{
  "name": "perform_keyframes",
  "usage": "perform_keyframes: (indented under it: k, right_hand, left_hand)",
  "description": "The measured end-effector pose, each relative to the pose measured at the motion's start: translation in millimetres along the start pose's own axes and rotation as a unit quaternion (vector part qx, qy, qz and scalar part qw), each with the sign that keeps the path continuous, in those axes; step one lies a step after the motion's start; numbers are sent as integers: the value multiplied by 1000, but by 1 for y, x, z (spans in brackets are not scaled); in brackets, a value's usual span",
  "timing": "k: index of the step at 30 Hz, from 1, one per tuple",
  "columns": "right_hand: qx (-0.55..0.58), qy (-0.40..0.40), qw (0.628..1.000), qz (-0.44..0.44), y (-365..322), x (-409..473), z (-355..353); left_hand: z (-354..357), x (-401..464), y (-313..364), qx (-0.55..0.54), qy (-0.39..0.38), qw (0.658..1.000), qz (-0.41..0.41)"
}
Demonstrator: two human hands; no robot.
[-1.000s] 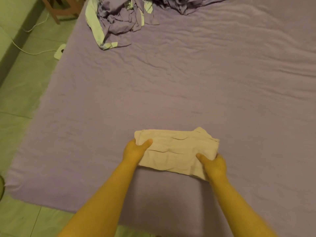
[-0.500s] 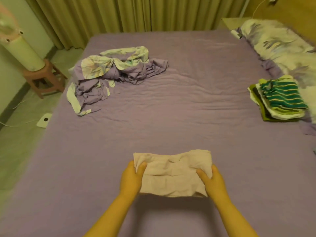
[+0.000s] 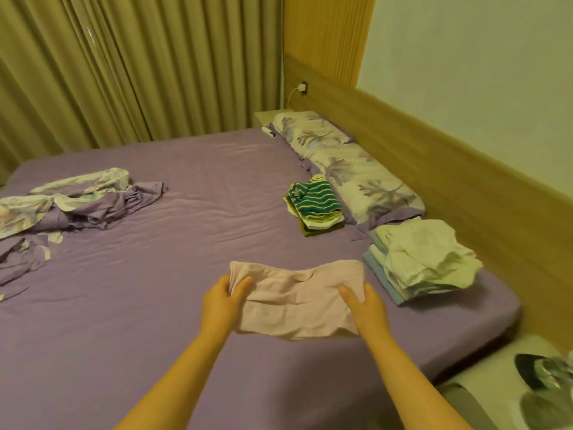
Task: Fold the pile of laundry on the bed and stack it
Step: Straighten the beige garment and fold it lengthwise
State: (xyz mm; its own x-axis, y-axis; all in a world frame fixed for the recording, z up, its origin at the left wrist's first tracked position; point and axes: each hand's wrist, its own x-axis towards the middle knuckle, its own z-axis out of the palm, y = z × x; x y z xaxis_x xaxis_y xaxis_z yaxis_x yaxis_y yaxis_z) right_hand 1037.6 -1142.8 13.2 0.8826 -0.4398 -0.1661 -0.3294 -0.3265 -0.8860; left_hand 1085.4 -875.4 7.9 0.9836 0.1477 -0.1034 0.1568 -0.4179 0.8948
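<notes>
I see the folded pink cloth [image 3: 296, 301] with its long axis left-right, left hand [image 3: 221, 301] and right hand [image 3: 366, 305] pinching its ends above the bed [image 3: 186, 243].

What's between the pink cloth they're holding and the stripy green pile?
Only bare purple sheet lies between the pink cloth and the striped pile, as the head view shows.

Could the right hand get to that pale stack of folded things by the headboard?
Probably yes: the pale stack lies just beyond the right hand with bare sheet between, though that hand now grips the pink cloth.
</notes>
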Motion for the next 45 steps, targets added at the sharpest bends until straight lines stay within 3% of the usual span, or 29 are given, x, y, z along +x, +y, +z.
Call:
perform_keyframes:
  k: [7,14,22,27,35,40,45]
  right_hand:
    - [20,48,998,21,30,47,-126]
    - [17,66,997,25,38,124,-187]
    - [-118,83,987,66,53,243,-248]
    - [-119,74,989,44,75,322,-283]
    - [-150,19,987,62,127,432,-317]
    - [-216,-48,972,76,160,462,-310]
    - [-369,-59,927,39,170,472,-301]
  left_hand:
    - [124,-5,72,-6,-64,998,26]
    - [221,46,112,-1,-109,994,25]
    - [327,101,155,3,-172,985,-20]
    - [394,123,185,-76,-181,976,-90]
    - [484,141,194,-178,-128,942,-254]
    - [507,157,168,-124,-129,947,-267]
    - [507,167,137,97,-165,955,-228]
